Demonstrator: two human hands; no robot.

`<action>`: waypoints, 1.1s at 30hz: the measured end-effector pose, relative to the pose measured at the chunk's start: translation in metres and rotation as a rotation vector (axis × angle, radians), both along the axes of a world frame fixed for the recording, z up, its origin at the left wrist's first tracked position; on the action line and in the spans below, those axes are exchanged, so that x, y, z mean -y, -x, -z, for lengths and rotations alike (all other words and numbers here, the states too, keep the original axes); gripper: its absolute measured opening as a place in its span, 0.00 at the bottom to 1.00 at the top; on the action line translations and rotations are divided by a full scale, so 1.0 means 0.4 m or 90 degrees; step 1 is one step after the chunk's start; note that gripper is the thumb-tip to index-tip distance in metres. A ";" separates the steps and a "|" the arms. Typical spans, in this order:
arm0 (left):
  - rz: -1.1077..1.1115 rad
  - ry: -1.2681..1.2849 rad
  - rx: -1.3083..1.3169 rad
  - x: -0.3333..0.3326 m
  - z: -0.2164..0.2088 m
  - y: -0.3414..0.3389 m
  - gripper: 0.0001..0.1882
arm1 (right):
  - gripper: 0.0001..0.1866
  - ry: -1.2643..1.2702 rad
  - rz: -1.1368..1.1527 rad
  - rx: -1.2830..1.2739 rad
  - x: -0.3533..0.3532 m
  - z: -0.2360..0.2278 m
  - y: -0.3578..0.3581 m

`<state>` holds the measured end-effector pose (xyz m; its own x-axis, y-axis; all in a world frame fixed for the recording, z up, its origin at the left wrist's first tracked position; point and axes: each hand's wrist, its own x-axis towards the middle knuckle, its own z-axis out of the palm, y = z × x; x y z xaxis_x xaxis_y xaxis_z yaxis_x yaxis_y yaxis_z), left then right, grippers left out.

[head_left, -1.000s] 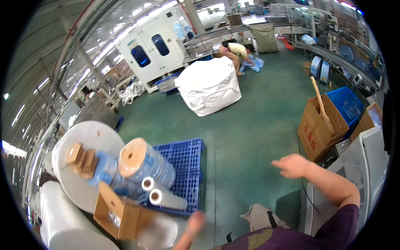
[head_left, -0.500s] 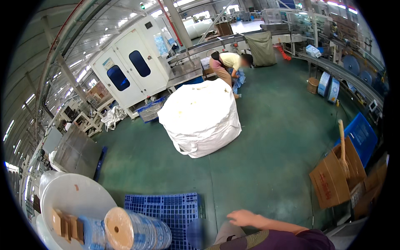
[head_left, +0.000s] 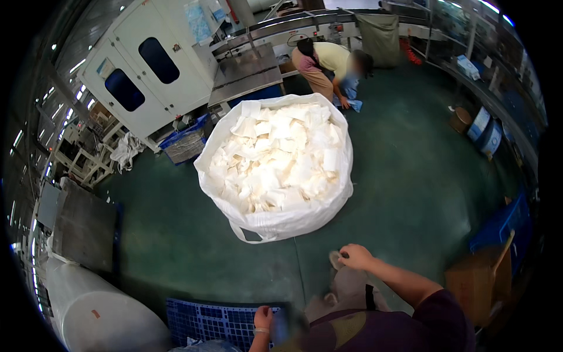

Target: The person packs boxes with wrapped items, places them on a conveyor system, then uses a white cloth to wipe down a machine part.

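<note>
A big white bulk bag [head_left: 272, 226] stands on the floor ahead of me, its top wide open. White, soft-looking pieces [head_left: 287, 138] fill it nearly to the rim, and a strap loop hangs off its near side. My right hand [head_left: 356, 257] is in front of my body, short of the bag, with loosely curled fingers and nothing visible in them. Low in the view, my left hand [head_left: 263, 317] is closed above the blue plastic pallet [head_left: 211, 317], with a band at its wrist. No object shows in it. Neither hand touches the bag.
Beyond the bag a co-worker [head_left: 328, 64] bends over blue material. A white machine cabinet [head_left: 141, 64] stands at left, beside a metal table [head_left: 246, 73]. Large white rolls [head_left: 105, 311] lie near left. At right are a cardboard box [head_left: 478, 281] and a blue bin [head_left: 504, 226].
The bag is nearer and its contents now show. My right hand has gone from stretched out to curled. My left hand has come into view. The co-worker bends lower.
</note>
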<state>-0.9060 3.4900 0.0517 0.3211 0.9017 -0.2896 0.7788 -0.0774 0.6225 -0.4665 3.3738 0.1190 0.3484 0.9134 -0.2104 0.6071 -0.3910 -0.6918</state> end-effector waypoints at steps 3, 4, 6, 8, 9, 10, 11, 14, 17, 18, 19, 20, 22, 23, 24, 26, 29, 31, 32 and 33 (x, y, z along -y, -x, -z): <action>-0.052 0.093 0.141 -0.091 -0.027 -0.195 0.12 | 0.17 -0.071 -0.069 0.000 -0.310 0.114 -0.147; -0.042 0.108 0.147 -0.086 -0.043 -0.248 0.12 | 0.15 -0.052 -0.065 -0.004 -0.394 0.173 -0.175; -0.046 0.146 0.135 -0.091 -0.016 -0.370 0.13 | 0.14 0.004 -0.066 0.046 -0.612 0.254 -0.282; -0.065 0.263 0.069 -0.013 0.095 -0.344 0.14 | 0.13 0.071 -0.071 0.071 -0.768 0.358 -0.303; -0.092 0.320 0.067 0.046 0.187 -0.316 0.15 | 0.12 0.067 -0.097 0.081 -0.864 0.385 -0.305; -0.102 0.322 0.043 0.048 0.196 -0.339 0.15 | 0.12 0.070 -0.113 0.084 -0.932 0.425 -0.299; -0.109 0.325 0.016 0.044 0.180 -0.360 0.15 | 0.12 0.067 -0.103 0.078 -0.995 0.458 -0.279; -0.243 0.447 0.018 -0.004 0.093 -0.462 0.20 | 0.13 0.088 -0.076 0.088 -1.159 0.544 -0.220; -0.234 0.429 -0.012 -0.036 0.097 -0.511 0.18 | 0.14 0.161 -0.070 0.158 -1.227 0.632 -0.184; -0.241 0.433 -0.006 -0.060 0.113 -0.523 0.18 | 0.14 0.176 -0.062 0.185 -1.226 0.680 -0.185; -0.254 0.437 0.000 -0.070 0.121 -0.529 0.18 | 0.15 0.190 -0.060 0.211 -1.225 0.704 -0.184; -0.263 0.441 0.007 -0.080 0.128 -0.533 0.18 | 0.14 0.143 -0.049 0.186 -1.225 0.726 -0.195; -0.291 0.455 0.022 -0.058 0.103 -0.523 0.18 | 0.12 0.056 -0.037 0.138 -1.189 0.704 -0.195; -0.299 0.460 0.030 -0.050 0.090 -0.514 0.18 | 0.11 0.047 -0.018 0.030 -1.167 0.688 -0.205; -0.291 0.464 0.043 -0.074 0.083 -0.518 0.18 | 0.09 0.033 0.013 -0.068 -1.155 0.665 -0.247; -0.180 0.427 -0.099 -0.131 0.056 -0.541 0.18 | 0.07 0.004 0.172 -0.357 -1.127 0.584 -0.316; -0.071 0.363 -0.101 -0.222 0.027 -0.590 0.16 | 0.06 -0.031 0.395 -0.690 -1.064 0.410 -0.389; 0.019 0.330 -0.051 -0.357 0.066 -0.609 0.14 | 0.07 -0.044 0.412 -0.577 -0.998 0.428 -0.459; 0.052 0.318 -0.030 -0.406 0.079 -0.618 0.13 | 0.06 -0.034 0.397 -0.404 -0.974 0.407 -0.459; 0.036 0.295 0.010 -0.459 0.079 -0.647 0.13 | 0.06 -0.021 0.370 -0.234 -0.964 0.356 -0.463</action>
